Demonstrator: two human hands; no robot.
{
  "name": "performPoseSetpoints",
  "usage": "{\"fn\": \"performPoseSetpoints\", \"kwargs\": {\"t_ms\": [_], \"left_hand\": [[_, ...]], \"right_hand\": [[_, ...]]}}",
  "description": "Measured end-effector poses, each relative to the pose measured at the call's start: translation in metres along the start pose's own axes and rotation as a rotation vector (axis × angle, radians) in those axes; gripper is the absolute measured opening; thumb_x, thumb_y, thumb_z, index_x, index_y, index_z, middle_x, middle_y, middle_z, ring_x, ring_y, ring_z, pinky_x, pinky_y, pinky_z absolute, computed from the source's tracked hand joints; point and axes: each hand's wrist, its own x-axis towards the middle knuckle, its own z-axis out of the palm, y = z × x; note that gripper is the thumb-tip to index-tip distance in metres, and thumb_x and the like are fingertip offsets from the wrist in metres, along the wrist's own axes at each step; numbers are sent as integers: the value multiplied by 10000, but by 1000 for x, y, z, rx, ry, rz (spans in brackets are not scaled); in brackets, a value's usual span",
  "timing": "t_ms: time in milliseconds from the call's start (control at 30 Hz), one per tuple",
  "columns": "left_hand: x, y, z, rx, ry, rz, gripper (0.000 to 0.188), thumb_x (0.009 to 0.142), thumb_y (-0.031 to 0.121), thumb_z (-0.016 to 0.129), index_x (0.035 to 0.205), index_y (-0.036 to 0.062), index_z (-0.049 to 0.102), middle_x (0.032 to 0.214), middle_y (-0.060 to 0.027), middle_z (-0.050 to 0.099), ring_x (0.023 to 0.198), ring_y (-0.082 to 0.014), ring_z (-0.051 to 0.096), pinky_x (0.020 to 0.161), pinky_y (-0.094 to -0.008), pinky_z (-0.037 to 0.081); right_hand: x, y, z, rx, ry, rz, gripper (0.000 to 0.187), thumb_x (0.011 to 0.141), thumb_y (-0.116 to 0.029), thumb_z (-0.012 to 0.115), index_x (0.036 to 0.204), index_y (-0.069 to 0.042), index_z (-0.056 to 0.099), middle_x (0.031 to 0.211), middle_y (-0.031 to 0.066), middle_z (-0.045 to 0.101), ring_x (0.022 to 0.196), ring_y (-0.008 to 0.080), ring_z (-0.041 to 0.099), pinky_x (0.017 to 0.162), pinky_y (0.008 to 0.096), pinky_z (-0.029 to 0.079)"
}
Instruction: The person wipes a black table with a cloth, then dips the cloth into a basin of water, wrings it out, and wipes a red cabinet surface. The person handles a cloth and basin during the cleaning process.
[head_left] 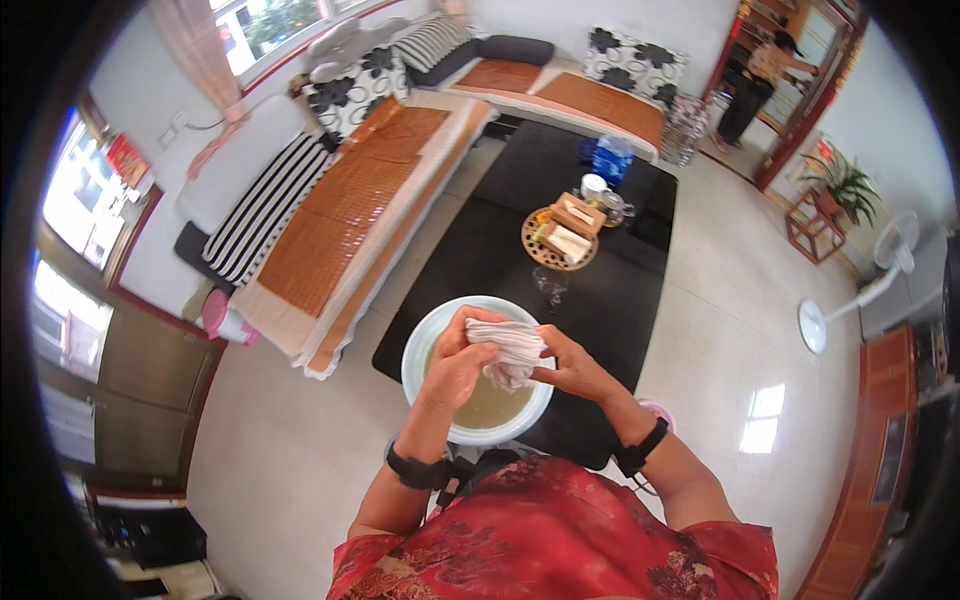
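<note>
Left hand (456, 370) clamps the left side of a bunched, folded white fabric cloth (510, 343), thumb across it; right hand (580, 372) has its fingers closed on the right edge. Cloth's above a round pale-blue basin (412, 365) (cloudy liquid (490, 410) inside), near end of the glossy black table (470, 255). Round tan tray (529, 230) sits farther.

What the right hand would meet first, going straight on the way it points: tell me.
The folded white cloth, which the right hand touches. Beyond it, the left hand seems next in line, though depth is hard to judge.
</note>
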Motion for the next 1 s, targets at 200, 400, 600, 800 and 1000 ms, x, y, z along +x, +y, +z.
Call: {"fn": "performPoseSetpoints", "kwargs": {"t_ms": [200,400,600,800,1000], "left_hand": [[10,-7,16,217,69,-45,289,858,26,616,1131,44,524,1031,-37,595,943,-93,567,833,-244,470],[5,-17,26,827,65,105,421,829,140,731,1186,60,522,1114,-53,594,1023,-137,569,871,-259,459],[-5,-57,36,997,-50,12,456,770,57,762,1186,62,578,1088,-104,644,969,-193,630,853,-309,501],[-9,-60,25,620,-186,-162,459,797,133,755,1205,36,567,1016,-8,616,955,-131,568,874,-257,438],[-9,-77,43,444,-674,-582,582,721,253,858,1181,8,599,1052,-26,640,967,-126,581,857,-286,466]], "right_hand": [[-25,4,11,9,188,42,238,790,-84,709,1013,-34,644,871,65,640,766,143,598,705,290,492],[-50,-4,-32,248,520,85,35,866,-47,597,873,-41,563,781,-54,521,747,26,478,659,206,417],[-61,-30,-38,211,562,24,65,922,-111,597,925,-67,549,818,-44,534,769,16,491,631,213,441],[-85,-58,-63,132,526,28,78,941,-86,611,1002,-45,585,802,-13,581,708,44,541,602,215,440],[-97,-74,-64,-145,731,-47,112,870,14,624,977,-23,625,888,79,655,813,150,658,687,277,515]]}}
